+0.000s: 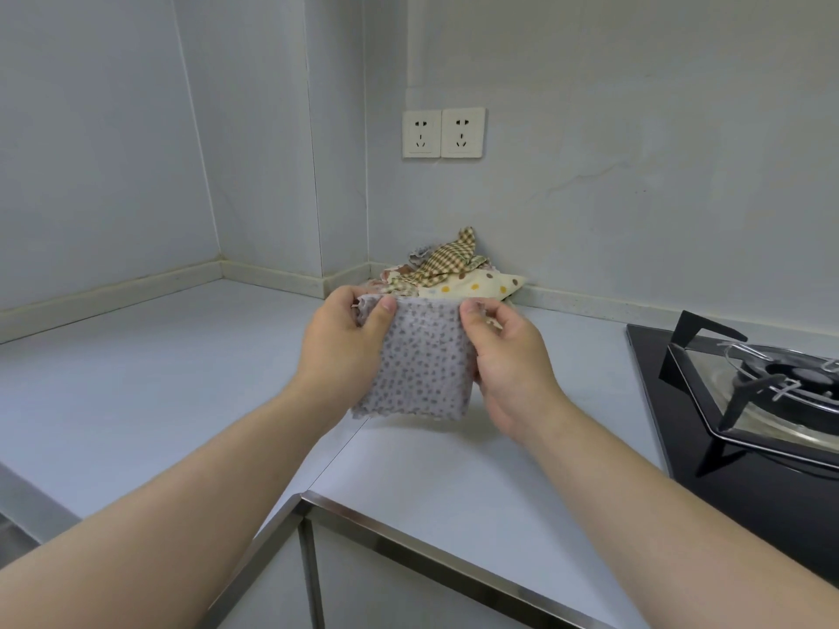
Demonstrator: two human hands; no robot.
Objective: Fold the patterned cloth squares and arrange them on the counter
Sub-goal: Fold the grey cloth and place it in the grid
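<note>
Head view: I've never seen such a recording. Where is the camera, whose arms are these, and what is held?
No machine here: a camera worn on a person's head looks forward and down, so the two bare arms are that person's own. The left hand and right hand each pinch a top corner of a grey spotted cloth, holding it up. Behind it, in the corner of the pale counter, lies a loose pile of patterned cloths. A black gas stove sits at the right, two wall sockets above the pile.
</note>
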